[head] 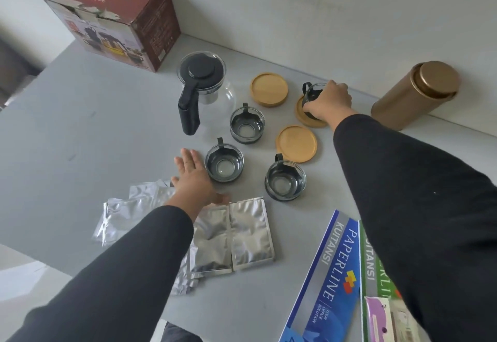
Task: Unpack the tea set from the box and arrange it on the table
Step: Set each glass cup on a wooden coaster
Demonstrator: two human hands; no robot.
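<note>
- Grey table (80,115) against a pale wall; red box (113,16) shut and pushed to the far left corner, apparently emptied.
- Unpacked already: glass teapot (204,91) with black lid and handle, just right of the box.
- Three glass cups on bare table: one (247,125) beside the teapot, one (224,162) nearer, one (285,180) near and right.
- Two wooden coasters without cups: far one (269,89), nearer one (296,143).
- Right hand (329,103) clasped around a fourth cup (312,94), over a third coaster (305,115); seated or not, cannot tell.
- Left hand (192,174) flat and loose, fingers spread, holding nothing, touching the middle cup's left side, above the foil packets (236,234).
- Probably left: cups onto coasters; fourth coaster not visible.
- Gold tin (415,94) far right, booklets (330,274) near right, seemingly unrelated.
</note>
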